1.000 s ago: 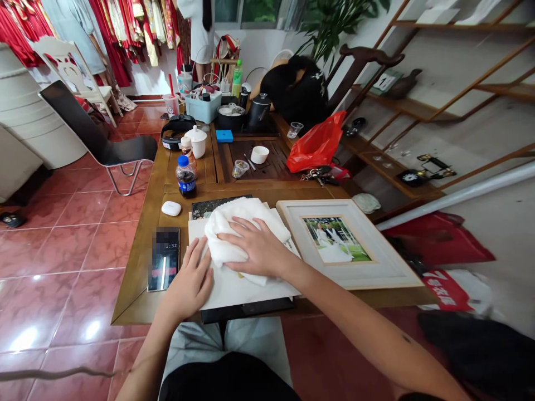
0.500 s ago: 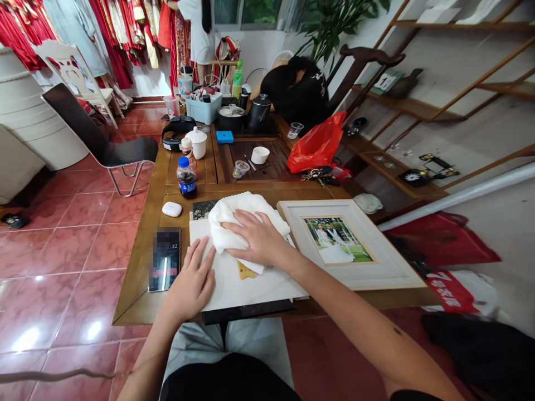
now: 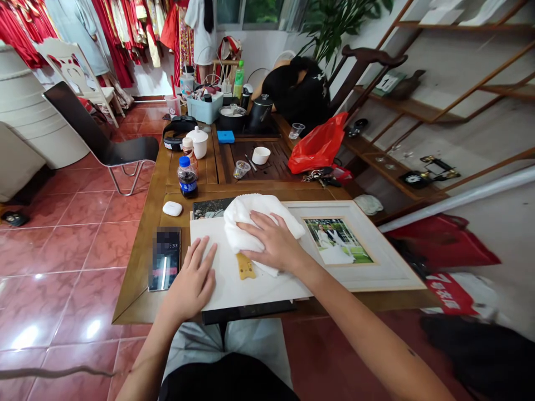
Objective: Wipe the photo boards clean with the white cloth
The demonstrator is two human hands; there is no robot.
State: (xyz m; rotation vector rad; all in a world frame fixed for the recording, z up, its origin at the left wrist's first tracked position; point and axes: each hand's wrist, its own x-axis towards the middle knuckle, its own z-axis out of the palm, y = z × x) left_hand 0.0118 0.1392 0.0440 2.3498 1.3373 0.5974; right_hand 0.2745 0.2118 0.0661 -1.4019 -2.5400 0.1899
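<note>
My left hand (image 3: 194, 278) lies flat, fingers spread, across the left edge of a white board (image 3: 234, 292). Under my right hand (image 3: 273, 242) is a bunched white towel (image 3: 242, 214), pressed against the board with the fingers curved over it. A yellow cutout-like patch with brown spots (image 3: 246, 268) shows on the board just below the towel. To the right lies a pale wooden picture frame (image 3: 393, 273) with a wedding photo (image 3: 336, 239) in it; the towel reaches over its left edge. Dark panels peek out beneath the board.
Left of the board are a phone (image 3: 169, 267), a white earbud case (image 3: 172, 209) and a blue-capped bottle (image 3: 188, 181). Farther back stand a lidded white cup (image 3: 198, 142), a small white bowl (image 3: 261, 155) and a red plastic bag (image 3: 317, 145). A person in black (image 3: 301, 92) leans on the table's far end.
My right hand has slid the towel to the right, toward the picture frame. More of the yellow patch shows. My left hand stays in place.
</note>
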